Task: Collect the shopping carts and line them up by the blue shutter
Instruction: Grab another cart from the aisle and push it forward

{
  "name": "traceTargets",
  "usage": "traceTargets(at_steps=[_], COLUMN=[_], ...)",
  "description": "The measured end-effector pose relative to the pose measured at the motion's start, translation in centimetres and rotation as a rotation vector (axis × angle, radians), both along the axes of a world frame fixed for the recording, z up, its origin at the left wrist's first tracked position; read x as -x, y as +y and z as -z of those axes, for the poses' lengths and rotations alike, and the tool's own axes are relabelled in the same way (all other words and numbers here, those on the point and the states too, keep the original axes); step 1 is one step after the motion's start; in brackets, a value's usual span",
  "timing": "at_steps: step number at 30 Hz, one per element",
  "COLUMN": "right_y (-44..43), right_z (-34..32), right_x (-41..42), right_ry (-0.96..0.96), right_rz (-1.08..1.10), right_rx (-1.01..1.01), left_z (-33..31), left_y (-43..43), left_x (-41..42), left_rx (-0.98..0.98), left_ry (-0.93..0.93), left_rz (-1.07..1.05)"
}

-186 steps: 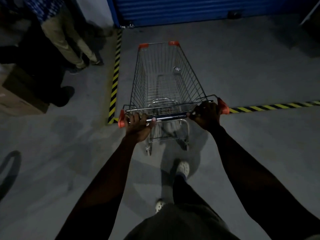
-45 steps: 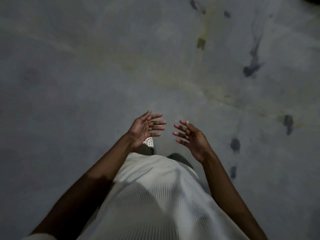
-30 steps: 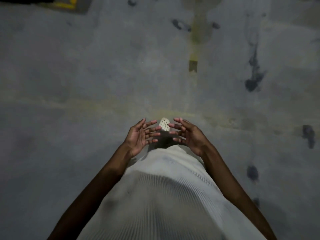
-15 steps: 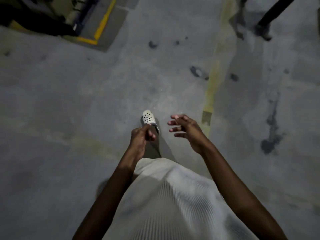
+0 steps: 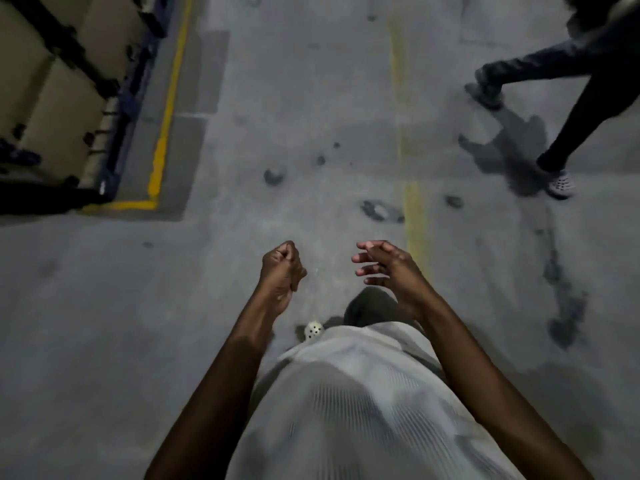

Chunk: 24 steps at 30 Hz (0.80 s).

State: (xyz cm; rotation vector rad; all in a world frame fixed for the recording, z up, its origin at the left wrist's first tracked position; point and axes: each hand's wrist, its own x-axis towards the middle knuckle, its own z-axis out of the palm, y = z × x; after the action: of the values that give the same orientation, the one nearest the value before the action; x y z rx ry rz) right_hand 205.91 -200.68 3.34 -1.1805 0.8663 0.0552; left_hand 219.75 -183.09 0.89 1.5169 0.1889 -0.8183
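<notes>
Near: left grip [image 5: 282,271] curled into a fist, nothing in it. Right grip [image 5: 389,268] fingers spread, loosely bent, empty. Both are held ahead of the waist, apart. One shoe [image 5: 313,330] shows below them on the floor [image 5: 104,323].

Mid: faded yellow line [image 5: 415,216] runs ahead.

Far left: boxes [image 5: 45,81] behind dark rails. Far right: another person's legs [image 5: 569,123], mid-stride.

No cart and no shutter in frame.

Judged step: walking empty-handed to fetch a cart. The next move calls for locating one, then taking its handle with both grips.

Dim, stained concrete floor [image 5: 104,306] with yellow line [image 5: 168,109] beside boxes [image 5: 52,88].
</notes>
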Motion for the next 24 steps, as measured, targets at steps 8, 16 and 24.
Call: traceTargets(at_steps=[8,16,24], right_y=[-12.4,-30.9,-38.9], right_z=[3.6,0.5,0.6], right_x=[-18.0,-40.6,-59.2], right_ry=[0.043,-0.025,-0.002], right_rz=[0.063,-0.036,-0.133], right_rx=[-0.126,-0.020,-0.101], left_z=[4.0,1.2,2.5], left_y=[-13.6,-27.8,-37.1], left_x=[-16.3,-37.7,-53.2], left_rx=[-0.020,0.267,0.387], left_ry=[0.122,0.177,0.321], left_rz=[0.200,-0.024,-0.191])
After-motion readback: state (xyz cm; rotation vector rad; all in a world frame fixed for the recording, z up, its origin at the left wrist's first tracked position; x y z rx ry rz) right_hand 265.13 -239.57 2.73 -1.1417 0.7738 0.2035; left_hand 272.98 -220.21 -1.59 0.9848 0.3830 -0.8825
